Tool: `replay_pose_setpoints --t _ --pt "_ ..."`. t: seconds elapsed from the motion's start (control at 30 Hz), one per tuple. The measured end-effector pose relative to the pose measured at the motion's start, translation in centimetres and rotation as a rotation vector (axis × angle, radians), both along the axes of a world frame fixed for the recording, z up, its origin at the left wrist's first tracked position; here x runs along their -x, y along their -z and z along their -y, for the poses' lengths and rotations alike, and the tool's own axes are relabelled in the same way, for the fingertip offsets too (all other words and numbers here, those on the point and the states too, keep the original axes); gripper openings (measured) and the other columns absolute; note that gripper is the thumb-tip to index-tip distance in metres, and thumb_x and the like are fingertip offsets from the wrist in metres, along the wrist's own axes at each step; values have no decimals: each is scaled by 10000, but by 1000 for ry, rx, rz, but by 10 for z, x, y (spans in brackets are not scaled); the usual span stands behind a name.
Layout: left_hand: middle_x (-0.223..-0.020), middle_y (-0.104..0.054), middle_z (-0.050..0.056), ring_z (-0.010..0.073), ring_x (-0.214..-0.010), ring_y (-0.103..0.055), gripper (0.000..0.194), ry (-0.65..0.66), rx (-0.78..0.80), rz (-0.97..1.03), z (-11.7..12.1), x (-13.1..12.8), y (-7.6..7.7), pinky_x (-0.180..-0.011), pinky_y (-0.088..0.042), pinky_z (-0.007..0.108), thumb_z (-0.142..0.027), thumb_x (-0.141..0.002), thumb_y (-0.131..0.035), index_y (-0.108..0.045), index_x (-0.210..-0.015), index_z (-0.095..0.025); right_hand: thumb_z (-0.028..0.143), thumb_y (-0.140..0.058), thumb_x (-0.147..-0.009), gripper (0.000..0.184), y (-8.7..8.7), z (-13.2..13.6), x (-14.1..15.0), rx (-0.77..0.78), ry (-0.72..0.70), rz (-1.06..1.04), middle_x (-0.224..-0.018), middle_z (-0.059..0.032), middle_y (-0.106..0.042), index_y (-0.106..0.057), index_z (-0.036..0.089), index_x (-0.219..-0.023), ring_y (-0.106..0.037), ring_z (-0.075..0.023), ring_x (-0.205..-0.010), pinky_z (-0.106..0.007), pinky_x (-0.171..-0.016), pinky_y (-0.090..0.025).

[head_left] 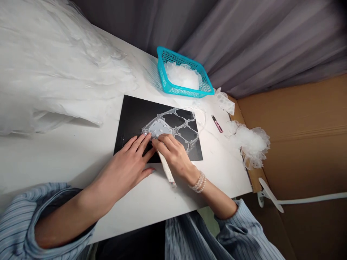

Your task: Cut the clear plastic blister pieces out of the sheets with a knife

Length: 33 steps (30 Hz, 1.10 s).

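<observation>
A sheer, see-through sheet (175, 124) with several large cut-out openings lies on a black board (132, 112). One whitish patterned shape (159, 127) is still filled in at its left end. My left hand (130, 159) lies flat with fingers stretched, its fingertips pressing at the sheet's near left edge. Beside it, my right hand (173, 153) is closed round a white wrapped, pen-like tool (166, 168). The tool's tip is hidden by the fingers, close to the filled shape. A beaded bracelet (200, 182) is on the right wrist.
A large pile of sheer white fabric (54, 68) covers the table's left side. A turquoise basket (168, 87) holds white pieces at the back. Pink-handled thread snips (217, 124) lie to the right, near loose white cut pieces (251, 142). Cardboard (300, 141) stands along the right edge.
</observation>
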State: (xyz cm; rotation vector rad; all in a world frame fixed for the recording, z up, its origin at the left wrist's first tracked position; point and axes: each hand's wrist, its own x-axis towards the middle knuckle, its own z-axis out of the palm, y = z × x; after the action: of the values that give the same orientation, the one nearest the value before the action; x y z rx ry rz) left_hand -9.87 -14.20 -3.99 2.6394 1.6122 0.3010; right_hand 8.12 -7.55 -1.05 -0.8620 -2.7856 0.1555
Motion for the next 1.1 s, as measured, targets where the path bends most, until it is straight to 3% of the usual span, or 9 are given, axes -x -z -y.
replay_pose_setpoints --t 0.13,0.27,0.37,0.57,0.7,0.83,0.97,1.1 --pt "-1526 -482 289 403 -1442 -441 658 -1 -24 4 0 0 2 -1202 -331 540 -388 -880 -664 -536 -1430 -51 131 -350 -1046 400 8 3 1 -48 25 35 -1401 -220 -597 -541 114 -1397 -518 -312 -1382 -504 -1109 -503" --pt "-1515 -490 296 402 -1434 -453 645 3 -60 -24 0 -1 5 -1187 -351 544 -405 -887 -648 -554 -1414 -45 117 -356 -1041 413 13 1 1 -16 -22 52 -1397 -268 -598 -519 25 -1410 -485 -332 -1427 -500 -1177 -453" --pt "-1544 -455 290 394 -1461 -418 674 -2 -43 -31 1 -2 6 -1199 -335 540 -436 -907 -617 -515 -1451 -53 125 -371 -1040 408 13 -3 -3 71 -13 -16 -1411 -238 -600 -523 86 -1417 -494 -313 -1424 -498 -1152 -486" --pt "-1613 -349 269 380 -1494 -367 748 -8 5 -13 2 -1 6 -1214 -312 542 -452 -913 -609 -400 -1540 -103 142 -387 -1035 412 7 -13 -13 300 67 -286 -1385 -119 -645 -522 221 -1416 -647 -215 -1265 -381 -1021 -590" --pt "-1632 -315 256 388 -1501 -350 733 -8 12 9 1 -1 7 -1204 -320 560 -441 -916 -609 -397 -1547 -134 218 -468 -1020 310 -5 -31 -16 371 270 -458 -1172 -61 -742 -645 255 -1272 -736 -186 -1018 -359 -907 -620" --pt "-1612 -353 269 392 -1482 -384 732 7 5 25 0 1 8 -1186 -347 566 -454 -919 -591 -393 -1550 -142 379 -605 -962 231 -20 -63 -28 717 513 -756 -947 -42 -752 -703 208 -1082 -747 -165 -843 -339 -812 -632" --pt "-1599 -368 287 401 -1455 -424 656 18 -41 21 -2 3 12 -1151 -388 575 -473 -961 -485 -450 -1519 -129 384 -686 -907 201 -27 -91 -50 955 621 -983 -666 30 -661 -702 208 -1002 -708 -117 -669 -234 -655 -603" --pt "-1574 -402 305 407 -1426 -464 633 38 -101 43 -2 4 17 -1116 -415 587 -476 -1009 -311 -476 -1502 -114 279 -659 -913 144 -22 -112 -68 1182 665 -1035 -709 -8 -727 -715 192 -1013 -745 -145 -730 -238 -651 -618"
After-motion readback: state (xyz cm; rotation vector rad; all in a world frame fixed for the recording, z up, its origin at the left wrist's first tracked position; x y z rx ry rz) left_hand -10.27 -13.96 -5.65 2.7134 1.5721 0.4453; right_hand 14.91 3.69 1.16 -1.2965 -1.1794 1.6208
